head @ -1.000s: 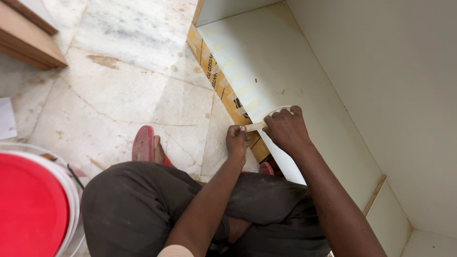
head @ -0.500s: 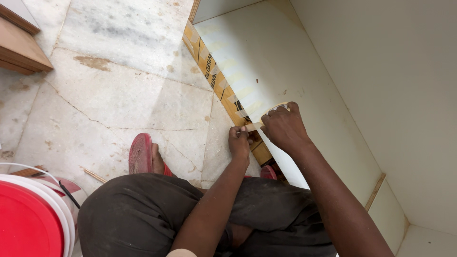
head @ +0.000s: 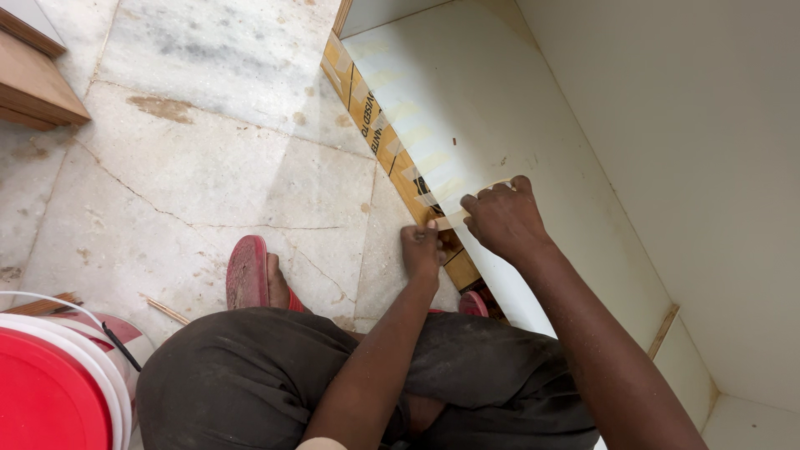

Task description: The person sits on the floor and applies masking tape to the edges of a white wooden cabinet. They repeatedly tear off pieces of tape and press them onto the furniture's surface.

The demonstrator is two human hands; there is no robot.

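I crouch at the front edge of a white cabinet floor panel [head: 500,108]. A brown cardboard strip [head: 375,125] with dark print runs along that edge, held on by several pale pieces of tape. My right hand [head: 502,218] pinches one end of a pale strip of masking tape [head: 454,220] and lies on the white panel. My left hand [head: 422,247] presses the other end of that strip down onto the cardboard at the panel's edge. The two hands are a few centimetres apart.
A cracked marble floor [head: 208,167] spreads to the left. A white bucket with a red lid [head: 50,392] stands at the lower left. My foot in a red sandal [head: 250,271] rests on the floor. A wooden board [head: 37,92] lies upper left. White cabinet walls [head: 708,167] rise at right.
The view has shifted slightly, so the bucket sits lower and further left. Both hands stay at the same spot on the panel's edge with the tape between them.
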